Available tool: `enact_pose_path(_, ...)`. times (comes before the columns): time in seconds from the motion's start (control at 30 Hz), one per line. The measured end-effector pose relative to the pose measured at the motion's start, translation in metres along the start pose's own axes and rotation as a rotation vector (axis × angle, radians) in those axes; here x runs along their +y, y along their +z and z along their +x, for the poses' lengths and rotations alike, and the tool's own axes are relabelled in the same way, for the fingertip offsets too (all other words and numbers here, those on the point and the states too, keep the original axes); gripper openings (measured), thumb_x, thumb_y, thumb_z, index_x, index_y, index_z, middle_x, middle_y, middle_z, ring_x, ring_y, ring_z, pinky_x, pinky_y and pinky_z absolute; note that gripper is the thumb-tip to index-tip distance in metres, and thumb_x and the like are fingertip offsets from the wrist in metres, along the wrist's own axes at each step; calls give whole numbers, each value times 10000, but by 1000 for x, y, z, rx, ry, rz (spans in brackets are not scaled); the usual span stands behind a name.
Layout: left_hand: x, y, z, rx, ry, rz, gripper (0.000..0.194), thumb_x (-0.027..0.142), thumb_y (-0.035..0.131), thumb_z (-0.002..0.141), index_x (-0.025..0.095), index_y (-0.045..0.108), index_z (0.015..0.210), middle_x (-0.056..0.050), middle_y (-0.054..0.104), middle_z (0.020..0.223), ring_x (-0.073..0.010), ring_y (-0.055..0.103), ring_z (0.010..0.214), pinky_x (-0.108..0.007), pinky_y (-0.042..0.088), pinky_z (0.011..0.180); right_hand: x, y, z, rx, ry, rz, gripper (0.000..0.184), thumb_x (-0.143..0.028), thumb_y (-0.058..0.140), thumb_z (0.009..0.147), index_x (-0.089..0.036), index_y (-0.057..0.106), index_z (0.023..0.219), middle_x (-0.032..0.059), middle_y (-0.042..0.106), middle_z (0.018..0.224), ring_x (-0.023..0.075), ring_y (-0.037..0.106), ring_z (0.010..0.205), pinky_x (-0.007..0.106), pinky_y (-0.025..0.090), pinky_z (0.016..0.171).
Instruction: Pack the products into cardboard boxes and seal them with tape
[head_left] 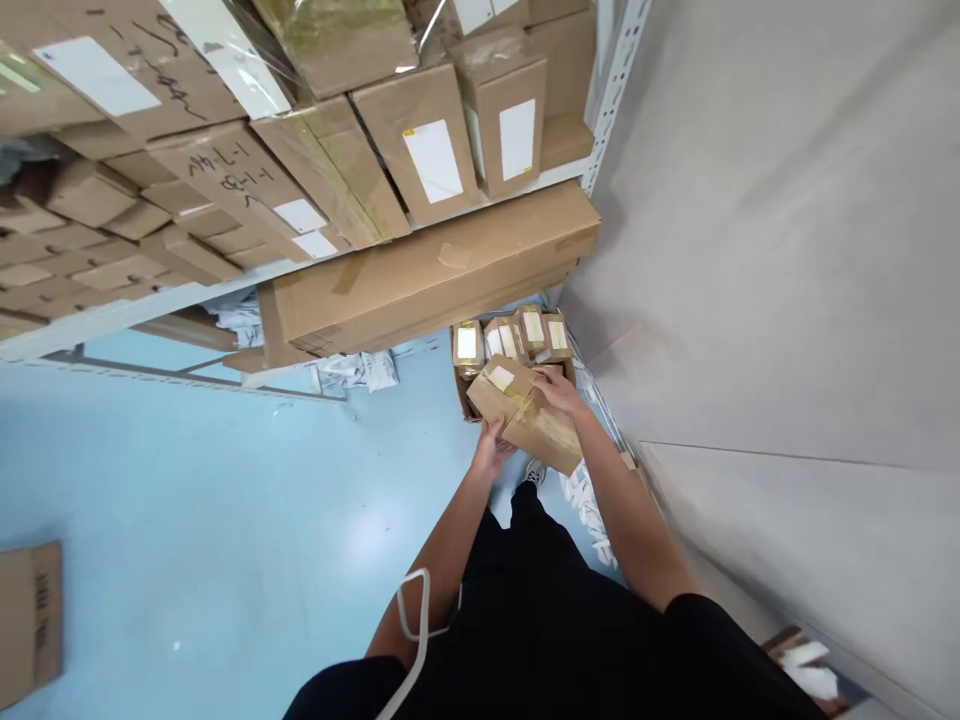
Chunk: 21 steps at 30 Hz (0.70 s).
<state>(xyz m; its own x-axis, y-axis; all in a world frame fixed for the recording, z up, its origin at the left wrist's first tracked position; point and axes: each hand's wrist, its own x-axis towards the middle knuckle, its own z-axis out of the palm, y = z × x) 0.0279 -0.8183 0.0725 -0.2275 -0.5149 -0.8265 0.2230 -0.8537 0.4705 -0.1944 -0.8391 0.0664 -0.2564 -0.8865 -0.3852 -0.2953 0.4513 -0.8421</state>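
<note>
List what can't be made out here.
Head view: print on the small white paper label of the held brown cardboard box; too small.
Head view: near part of the open brown cardboard carton; hidden by that box.
Head view: rest of the far-left brown cardboard box; cut off by edge.

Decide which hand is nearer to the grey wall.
Right. The right hand holds the cardboard on the side toward the grey wall; the left hand is on the opposite side, farther away.
</note>
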Motion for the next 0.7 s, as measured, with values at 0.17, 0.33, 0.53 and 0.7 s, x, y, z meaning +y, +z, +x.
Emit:
enact_pose_path(0.17,-31,-23,36,41,39,-312,622,394,759,867,328,517,1436,-64,721,1242,-247,734,1018,-370,595,836,-22,44,22,-146,-99,-257,478,-445,592,944,-274,655,1385,86,710,1354,333,662,1218,450,496,1044)
enact_pose_path(0.33,-44,-38,73,67,45,-508,530,326,690,875,246,580,1386,-88,742,1184,-262,728,1079,-360,604,854,-19,87,44,-263,-120,-361,501,-399,583,942,-285,636,1427,66,694,1388,324,641,1257,456,464,1093)
enact_pose_path(0.53,-52,-40,106,195,-60,-539,418,308,644,896,169,617,1289,-110,750,1076,-247,734,1027,-339,604,858,11,122,63,-281,-90,-495,584,-326,627,904,-270,582,1483,99,575,1532,365,460,1444,569,270,1227)
enact_pose_path(0.7,-51,-48,116,160,-42,-431,342,370,528,1014,194,599,1298,-101,721,1166,-234,693,1121,-315,571,900,17,143,77,-308,-154,-480,546,-238,594,907,-280,604,1452,89,578,1526,338,441,1461,603,215,1247)
